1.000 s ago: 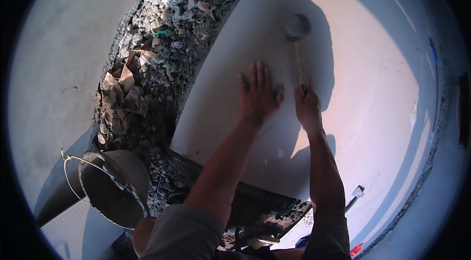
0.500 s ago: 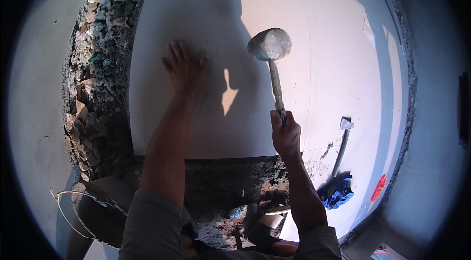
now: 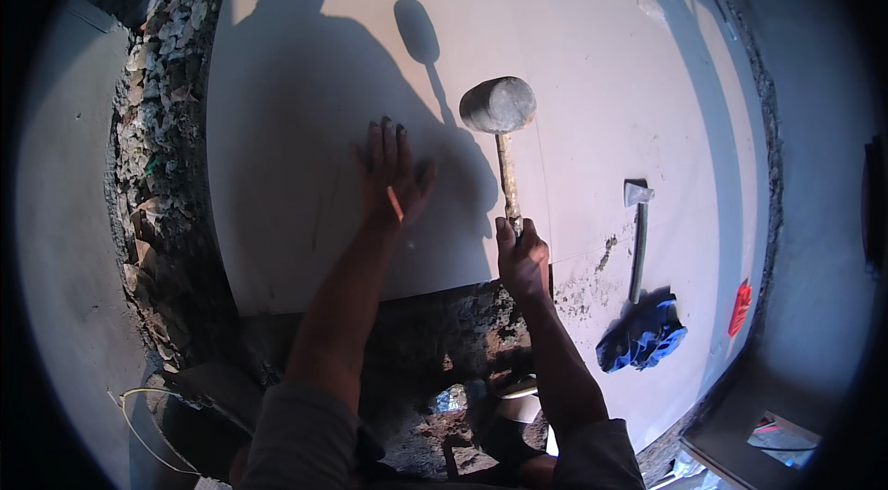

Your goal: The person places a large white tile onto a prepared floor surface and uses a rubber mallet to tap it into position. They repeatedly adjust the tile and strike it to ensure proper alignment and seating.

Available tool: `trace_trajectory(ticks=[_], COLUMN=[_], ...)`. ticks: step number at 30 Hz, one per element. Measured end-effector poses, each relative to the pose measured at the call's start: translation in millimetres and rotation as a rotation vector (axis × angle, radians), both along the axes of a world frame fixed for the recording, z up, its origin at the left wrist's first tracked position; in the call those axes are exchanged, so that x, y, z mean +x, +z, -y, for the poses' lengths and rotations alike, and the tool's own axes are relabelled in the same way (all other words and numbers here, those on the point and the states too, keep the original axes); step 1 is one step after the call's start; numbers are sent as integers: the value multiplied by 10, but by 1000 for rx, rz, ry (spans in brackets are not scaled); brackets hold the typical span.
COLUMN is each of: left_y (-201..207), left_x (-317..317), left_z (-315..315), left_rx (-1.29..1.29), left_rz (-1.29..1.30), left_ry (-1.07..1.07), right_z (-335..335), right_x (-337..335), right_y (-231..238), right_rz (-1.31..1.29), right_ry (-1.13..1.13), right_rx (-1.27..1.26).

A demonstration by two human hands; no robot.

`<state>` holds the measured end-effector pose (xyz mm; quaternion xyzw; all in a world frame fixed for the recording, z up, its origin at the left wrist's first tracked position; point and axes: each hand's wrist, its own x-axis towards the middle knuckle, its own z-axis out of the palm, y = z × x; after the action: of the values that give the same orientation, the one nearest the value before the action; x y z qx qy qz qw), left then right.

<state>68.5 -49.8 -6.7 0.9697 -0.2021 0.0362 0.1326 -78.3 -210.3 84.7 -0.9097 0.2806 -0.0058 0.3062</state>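
My right hand (image 3: 524, 260) is wrapped round the handle of a rubber mallet (image 3: 499, 106). The mallet's grey head is raised above a large pale floor tile (image 3: 435, 259), and its shadow falls on the tile up and to the left. Flat on the tile, in the shade, lies my left hand (image 3: 393, 177) with its fingers spread and nothing held. A small strip of sunlight crosses the back of that hand. Below the tile's near edge is dark, rough mortar (image 3: 416, 342), partly hidden by my forearms.
Broken rubble (image 3: 153, 185) fills a strip along the left. To the right lie a hammer (image 3: 638, 235) with a dark handle, a crumpled blue cloth or glove (image 3: 647, 333) and a red object (image 3: 739, 309). A bucket (image 3: 190, 421) with a wire handle stands at the lower left.
My left hand has shifted right and nearer across the tile. The mallet sits slightly lower in view, still in my right hand. The whole view has turned a little.
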Motion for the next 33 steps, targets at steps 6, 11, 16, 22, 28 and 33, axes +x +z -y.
trace_trajectory(ticks=[6,11,16,22,28,33], left_y=[-7,-120,-31,122,97,200], left_x=[-21,11,51,-662,-1485,-1642], left_z=[40,28,-134,-7,1236,1416], left_rx=[171,291,266,199,30,22], left_rz=[2,85,59,86,-55,-42], left_ry=[44,22,-66,-437,-704,-752], right_z=[-33,531,1331,1653,1715,1841], right_x=[-121,-781,-2029,-2824,-2953,-2879], right_y=[123,652,1320,889,24,-222], right_rz=[-193,-215,-300,-373,-200,-138], right_ry=[91,47,60,-256,-390,-358], right_rx=[30,-11,-315,-404,-218,-220])
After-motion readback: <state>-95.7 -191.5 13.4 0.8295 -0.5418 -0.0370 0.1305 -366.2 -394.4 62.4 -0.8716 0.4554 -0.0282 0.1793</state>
